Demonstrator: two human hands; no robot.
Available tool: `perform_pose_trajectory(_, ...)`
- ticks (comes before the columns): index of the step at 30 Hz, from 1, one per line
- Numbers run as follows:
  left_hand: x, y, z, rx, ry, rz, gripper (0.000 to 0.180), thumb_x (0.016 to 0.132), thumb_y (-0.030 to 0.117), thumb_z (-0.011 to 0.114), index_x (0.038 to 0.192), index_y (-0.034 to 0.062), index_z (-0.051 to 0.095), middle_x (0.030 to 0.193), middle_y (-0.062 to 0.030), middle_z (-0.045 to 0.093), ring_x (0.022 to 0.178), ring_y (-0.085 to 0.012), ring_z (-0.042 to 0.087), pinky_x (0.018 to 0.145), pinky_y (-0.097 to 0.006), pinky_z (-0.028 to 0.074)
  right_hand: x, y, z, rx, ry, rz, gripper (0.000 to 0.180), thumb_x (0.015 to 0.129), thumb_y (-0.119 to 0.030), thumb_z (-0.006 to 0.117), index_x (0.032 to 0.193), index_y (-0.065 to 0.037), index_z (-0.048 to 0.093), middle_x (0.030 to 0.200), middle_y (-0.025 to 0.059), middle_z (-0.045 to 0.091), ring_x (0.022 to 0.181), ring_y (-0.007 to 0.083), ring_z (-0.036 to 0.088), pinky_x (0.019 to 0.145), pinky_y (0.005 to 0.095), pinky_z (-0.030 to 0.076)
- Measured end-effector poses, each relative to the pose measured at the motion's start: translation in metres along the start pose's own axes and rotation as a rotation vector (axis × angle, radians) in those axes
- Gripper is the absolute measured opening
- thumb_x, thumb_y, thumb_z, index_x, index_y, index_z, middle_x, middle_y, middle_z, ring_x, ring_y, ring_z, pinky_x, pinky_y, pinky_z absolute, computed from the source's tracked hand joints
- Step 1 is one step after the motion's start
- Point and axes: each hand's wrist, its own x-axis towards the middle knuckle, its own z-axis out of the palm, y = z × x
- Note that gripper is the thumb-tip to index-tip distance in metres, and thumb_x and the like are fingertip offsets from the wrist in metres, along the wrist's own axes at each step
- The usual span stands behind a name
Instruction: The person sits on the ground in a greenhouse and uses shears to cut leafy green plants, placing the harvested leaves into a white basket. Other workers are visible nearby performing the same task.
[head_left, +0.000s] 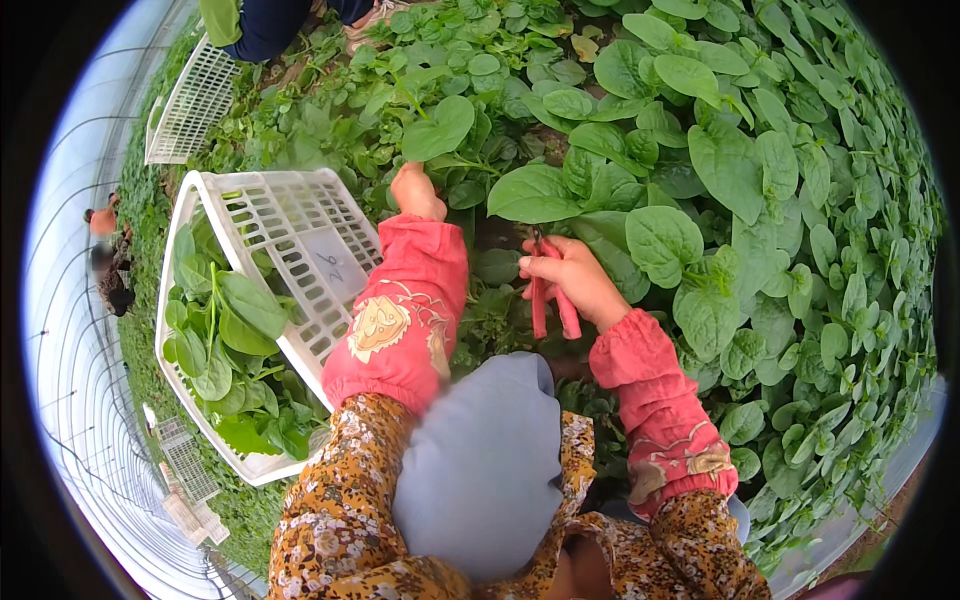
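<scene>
Loose green leaves (245, 310) partly filled one white crate (322, 255) beside the left sleeve (400, 300), the gathering seemingly well begun; dense rooted plants (725, 170) at right remained to be worked; one right hand (578, 278) held one pair of red-handled shears (539, 308); one left hand (416, 190) curled just below a broad leaf (440, 130), its grip on any stem impossible to tell; a second crate (192, 108) stood upper left, with at least one more crate (187, 458) lower left; the leaves defied counting.
</scene>
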Motion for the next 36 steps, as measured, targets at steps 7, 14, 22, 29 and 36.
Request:
perform_pose_trajectory(7, 0.005, 0.006, -0.012, -0.165, -0.011, -0.031, 0.020, 0.094, 0.021, 0.057, 0.095, 0.0031, 0.066, 0.085, -0.0038, 0.067, 0.068, -0.0156, 0.060, 0.059, -0.030, 0.046, 0.046, -0.028, -0.025, 0.222, -0.266, 0.213, 0.045, 0.091, -0.039, 0.055, 0.113, -0.001, 0.056, 0.094, 0.0129, 0.065, 0.077, 0.0275, 0.067, 0.070, 0.0399, 0.054)
perform_pose_trajectory(14, -0.002, 0.007, -0.002, -0.136, -0.133, 0.057, 0.022, 0.094, 0.022, 0.058, 0.093, 0.0001, 0.063, 0.087, -0.0043, 0.066, 0.071, -0.0147, 0.057, 0.066, -0.029, 0.045, 0.100, 0.006, -0.004, 0.215, -0.212, 0.296, 0.046, 0.086, -0.046, 0.063, 0.103, -0.003, 0.059, 0.088, 0.0108, 0.065, 0.074, 0.0241, 0.067, 0.064, 0.0356, 0.055)
perform_pose_trajectory(22, 0.027, 0.046, -0.019, -0.365, -0.172, -0.238, 0.044, 0.093, 0.045, 0.053, 0.096, 0.0026, 0.061, 0.089, -0.0112, 0.066, 0.077, -0.0269, 0.063, 0.072, -0.042, 0.053, 0.065, -0.011, -0.018, 0.068, -0.044, 0.201, 0.040, 0.082, -0.041, 0.070, 0.102, -0.008, 0.060, 0.077, 0.0038, 0.062, 0.057, 0.0153, 0.060, 0.051, 0.0253, 0.047)
perform_pose_trajectory(29, 0.034, 0.054, -0.042, 0.965, -0.851, -0.237, 0.042, 0.082, 0.028, 0.064, 0.115, 0.0022, 0.063, 0.093, -0.0081, 0.069, 0.096, -0.0190, 0.062, 0.083, -0.029, 0.048, 0.067, 0.020, -0.021, -0.130, -0.148, 0.315, 0.040, 0.078, -0.037, 0.075, 0.098, -0.006, 0.060, 0.074, 0.0072, 0.062, 0.055, 0.0182, 0.060, 0.048, 0.0324, 0.051)
perform_pose_trajectory(36, -0.018, 0.069, -0.001, 1.564, -0.970, 0.223, 0.089, 0.059, 0.040, 0.082, 0.131, -0.0016, 0.048, 0.119, -0.0201, 0.060, 0.106, -0.0287, 0.059, 0.093, -0.036, 0.044, 0.081, 0.015, -0.013, -0.284, -0.152, 0.262, 0.033, 0.081, -0.033, 0.070, 0.092, -0.005, 0.057, 0.072, 0.0065, 0.059, 0.055, 0.0194, 0.060, 0.049, 0.0322, 0.049)
